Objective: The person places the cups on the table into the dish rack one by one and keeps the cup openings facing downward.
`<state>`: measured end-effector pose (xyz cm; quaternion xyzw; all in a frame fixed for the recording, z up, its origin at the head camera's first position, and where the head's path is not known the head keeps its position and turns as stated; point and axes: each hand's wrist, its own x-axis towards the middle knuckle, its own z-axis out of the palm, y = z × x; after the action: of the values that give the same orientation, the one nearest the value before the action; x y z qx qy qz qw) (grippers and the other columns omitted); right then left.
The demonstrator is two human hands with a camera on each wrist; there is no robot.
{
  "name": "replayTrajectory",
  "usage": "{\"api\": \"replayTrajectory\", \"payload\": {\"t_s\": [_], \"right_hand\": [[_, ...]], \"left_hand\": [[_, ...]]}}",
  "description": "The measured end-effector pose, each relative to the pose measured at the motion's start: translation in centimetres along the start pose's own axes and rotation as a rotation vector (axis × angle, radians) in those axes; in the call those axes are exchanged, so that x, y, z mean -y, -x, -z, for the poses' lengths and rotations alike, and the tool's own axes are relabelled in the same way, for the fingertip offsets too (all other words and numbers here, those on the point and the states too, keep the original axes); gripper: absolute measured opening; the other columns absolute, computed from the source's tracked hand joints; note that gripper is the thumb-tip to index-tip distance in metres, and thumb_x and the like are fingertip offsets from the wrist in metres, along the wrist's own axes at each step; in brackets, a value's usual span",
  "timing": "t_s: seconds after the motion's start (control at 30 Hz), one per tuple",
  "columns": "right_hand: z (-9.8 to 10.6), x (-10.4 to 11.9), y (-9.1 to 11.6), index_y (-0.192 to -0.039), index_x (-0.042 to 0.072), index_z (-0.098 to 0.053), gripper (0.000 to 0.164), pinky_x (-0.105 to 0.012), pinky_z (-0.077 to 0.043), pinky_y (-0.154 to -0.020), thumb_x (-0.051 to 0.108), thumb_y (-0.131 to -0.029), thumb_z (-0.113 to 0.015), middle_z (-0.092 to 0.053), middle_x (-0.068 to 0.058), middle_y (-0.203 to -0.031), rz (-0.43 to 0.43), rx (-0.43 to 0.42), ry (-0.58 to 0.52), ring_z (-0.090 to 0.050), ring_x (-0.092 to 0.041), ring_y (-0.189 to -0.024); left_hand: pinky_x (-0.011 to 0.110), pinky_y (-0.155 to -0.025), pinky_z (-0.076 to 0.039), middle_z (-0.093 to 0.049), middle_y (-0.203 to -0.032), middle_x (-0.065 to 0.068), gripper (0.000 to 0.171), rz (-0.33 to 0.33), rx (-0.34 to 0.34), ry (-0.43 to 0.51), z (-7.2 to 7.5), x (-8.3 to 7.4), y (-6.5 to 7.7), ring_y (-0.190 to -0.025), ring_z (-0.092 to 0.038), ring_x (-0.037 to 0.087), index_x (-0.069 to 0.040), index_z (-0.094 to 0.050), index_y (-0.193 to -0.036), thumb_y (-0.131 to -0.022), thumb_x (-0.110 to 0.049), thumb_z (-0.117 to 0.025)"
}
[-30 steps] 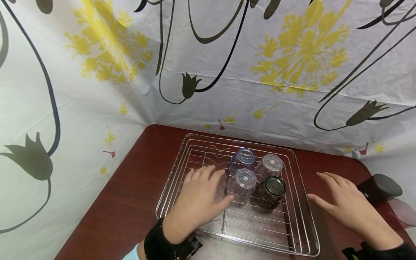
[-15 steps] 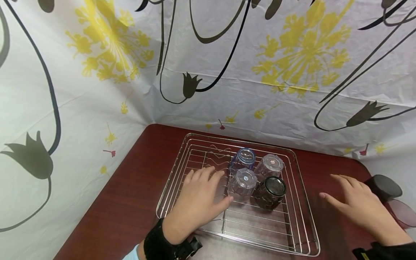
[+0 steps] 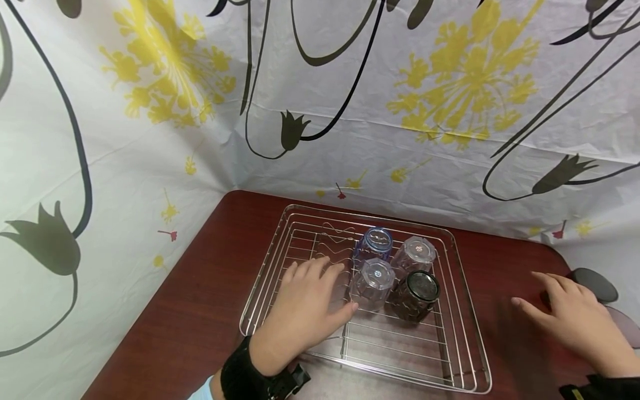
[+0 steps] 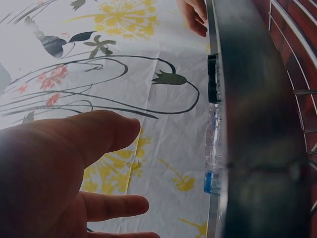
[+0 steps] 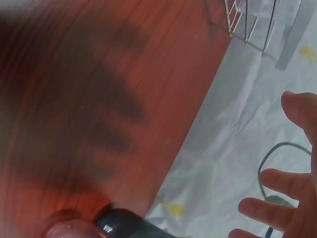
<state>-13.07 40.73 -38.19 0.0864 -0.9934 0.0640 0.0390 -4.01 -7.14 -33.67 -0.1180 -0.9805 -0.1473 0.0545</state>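
My left hand point(image 3: 302, 311) is spread over the left part of a wire rack point(image 3: 395, 378), beside the glasses and gripping nothing. On the rack stand a blue glass point(image 3: 376, 244), two clear glasses, one nearer point(image 3: 372, 284) and one farther point(image 3: 416, 255), and a dark glass point(image 3: 415, 297), all seemingly upside down. Right of the rack, my right hand point(image 3: 580, 322) hovers above the table with fingers apart, holding nothing. Just past it are a dark cup point(image 3: 595, 286) and a pinkish cup point(image 3: 625, 325), partly hidden by the hand; both show in the right wrist view.
The rack sits on a dark red-brown table point(image 3: 175, 316). A white cloth with flower prints point(image 3: 340, 155) hangs behind the table and along its sides. Wavy wire dividers point(image 3: 337, 233) run along the rack's back left.
My right hand has moved right, away from the rack and toward the dark and pinkish cups, covering more of them. The left hand and the glasses have stayed in place.
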Motion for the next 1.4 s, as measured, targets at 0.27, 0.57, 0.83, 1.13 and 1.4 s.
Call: {"api": "replayTrajectory", "payload": {"t_s": [0.27, 0.57, 0.83, 1.13, 1.4], "right_hand": [[-0.3, -2.0, -0.1, -0.139, -0.011, -0.038, 0.09, -0.079, -0.024, -0.087, 0.063, -0.092, -0.06, -0.033, -0.044, -0.133, -0.083, 0.012, 0.062, -0.025, -0.069, -0.118], [-1.0, -3.9, 0.5, -0.141, -0.009, -0.034, 0.093, -0.079, -0.021, -0.095, 0.066, -0.091, -0.058, -0.027, -0.044, -0.138, -0.187, -0.009, 0.081, -0.022, -0.067, -0.125], [-1.7, -5.8, 0.5, -0.139, -0.016, -0.031, 0.1, -0.077, -0.019, -0.102, 0.068, -0.092, -0.054, -0.027, -0.046, -0.134, -0.252, 0.004, 0.11, -0.022, -0.068, -0.124], [-2.5, -6.8, 1.1, -0.14, -0.02, -0.027, 0.1, -0.076, -0.015, -0.107, 0.066, -0.095, -0.05, -0.023, -0.049, -0.134, -0.274, -0.039, 0.061, -0.018, -0.07, -0.125], [-3.1, -7.3, 1.1, -0.141, -0.021, -0.025, 0.101, -0.077, -0.019, -0.104, 0.067, -0.096, -0.045, -0.018, -0.051, -0.136, -0.284, -0.043, 0.044, -0.019, -0.069, -0.126]], "left_hand": [[0.062, -0.113, -0.032, -0.053, -0.146, 0.009, 0.071, 0.0, -0.003, 0.001, -0.1, 0.1, 0.0, -0.135, -0.049, 0.032, -0.02, -0.054, -0.141, -0.088, -0.066, -0.059], [0.061, -0.114, -0.032, -0.054, -0.145, 0.009, 0.07, 0.005, -0.003, 0.001, -0.3, 0.1, 0.1, -0.134, -0.05, 0.031, -0.021, -0.054, -0.141, -0.088, -0.068, -0.058], [0.062, -0.114, -0.032, -0.053, -0.145, 0.009, 0.07, 0.007, -0.002, 0.003, -0.3, 0.2, 0.2, -0.134, -0.05, 0.032, -0.02, -0.054, -0.141, -0.088, -0.067, -0.059], [0.062, -0.113, -0.032, -0.054, -0.145, 0.009, 0.072, 0.015, -0.005, 0.001, -0.2, 0.4, 0.2, -0.134, -0.05, 0.031, -0.02, -0.054, -0.141, -0.088, -0.068, -0.058], [0.061, -0.113, -0.033, -0.054, -0.144, 0.009, 0.071, 0.017, 0.005, -0.01, -0.3, 0.5, 0.3, -0.133, -0.05, 0.031, -0.02, -0.055, -0.14, -0.088, -0.068, -0.058]]}}
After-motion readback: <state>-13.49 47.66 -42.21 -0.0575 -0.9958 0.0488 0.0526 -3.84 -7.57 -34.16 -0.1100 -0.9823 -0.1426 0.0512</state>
